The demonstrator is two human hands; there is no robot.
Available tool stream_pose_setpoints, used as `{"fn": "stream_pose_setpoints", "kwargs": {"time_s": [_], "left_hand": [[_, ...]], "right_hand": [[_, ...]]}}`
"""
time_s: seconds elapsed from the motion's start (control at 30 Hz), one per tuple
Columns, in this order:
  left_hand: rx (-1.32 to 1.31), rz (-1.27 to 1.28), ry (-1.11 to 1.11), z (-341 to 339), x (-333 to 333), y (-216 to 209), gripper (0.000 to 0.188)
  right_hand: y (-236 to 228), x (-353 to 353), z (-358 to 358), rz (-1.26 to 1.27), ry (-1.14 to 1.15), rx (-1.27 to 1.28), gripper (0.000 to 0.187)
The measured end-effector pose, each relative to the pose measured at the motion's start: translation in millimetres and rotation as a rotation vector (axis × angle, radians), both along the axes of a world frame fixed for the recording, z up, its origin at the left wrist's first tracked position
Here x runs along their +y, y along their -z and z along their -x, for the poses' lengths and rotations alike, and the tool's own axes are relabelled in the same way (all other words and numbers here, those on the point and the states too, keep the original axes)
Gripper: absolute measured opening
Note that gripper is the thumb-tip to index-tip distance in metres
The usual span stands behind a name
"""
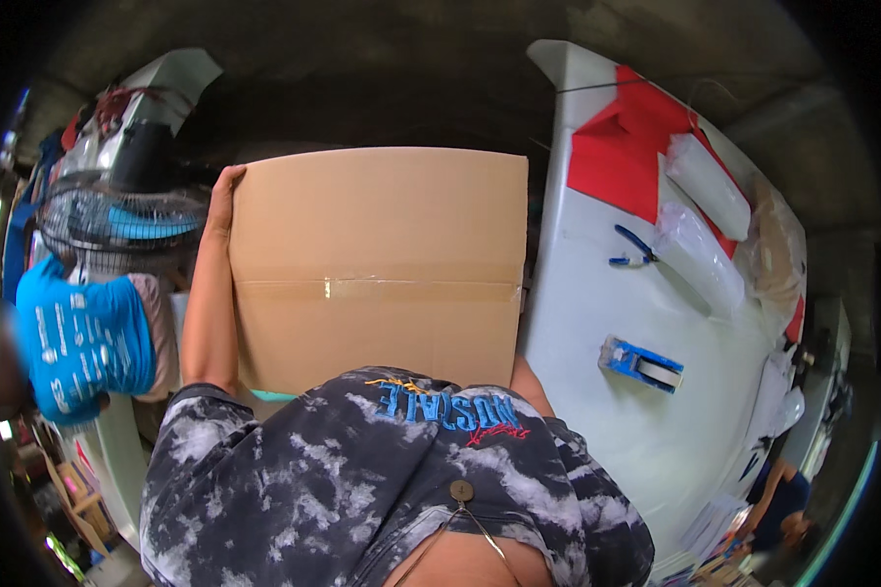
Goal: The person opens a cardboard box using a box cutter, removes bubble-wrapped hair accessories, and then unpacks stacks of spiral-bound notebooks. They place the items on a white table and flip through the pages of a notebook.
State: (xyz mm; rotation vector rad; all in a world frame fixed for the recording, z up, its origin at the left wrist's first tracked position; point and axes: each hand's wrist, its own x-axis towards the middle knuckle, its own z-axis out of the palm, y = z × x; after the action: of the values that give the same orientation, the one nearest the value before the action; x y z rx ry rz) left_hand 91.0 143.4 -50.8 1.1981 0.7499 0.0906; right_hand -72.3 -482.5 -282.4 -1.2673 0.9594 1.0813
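Note:
A large brown cardboard box (377,220) is held up in front of my chest, with a strip of clear tape (382,287) running across its facing side. My left hand (223,199) grips the far left corner of the box, its fingers curled around the edge. Along the box's left side lies my left forearm. On the right, only a bit of my right arm (531,389) shows beside the near right corner; the box hides that hand and its fingers. A small green patch peeks out below the box's near left edge.
At right, a white table (582,293) bears a blue tape dispenser (642,364), blue-handled pliers (633,247), red cloth (617,157) and plastic-wrapped white packs (700,259). At left are a fan (117,220) and a person in a blue shirt (88,338). Another person (781,504) is at lower right.

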Motion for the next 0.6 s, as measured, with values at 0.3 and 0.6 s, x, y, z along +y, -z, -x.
{"fn": "stream_pose_setpoints", "kwargs": {"time_s": [0.3,0.6], "left_hand": [[0.105,-0.021,0.224,-95.7,2.6,30.7,0.032],[0.272,0.163,0.284,-93.4,-39.3,104.2,0.035]], "right_hand": [[2.6,60.2,14.0,-0.025,0.160,-0.056,0.062],[-49.8,38.2,41.2,0.097,0.181,0.002,0.061]]}}
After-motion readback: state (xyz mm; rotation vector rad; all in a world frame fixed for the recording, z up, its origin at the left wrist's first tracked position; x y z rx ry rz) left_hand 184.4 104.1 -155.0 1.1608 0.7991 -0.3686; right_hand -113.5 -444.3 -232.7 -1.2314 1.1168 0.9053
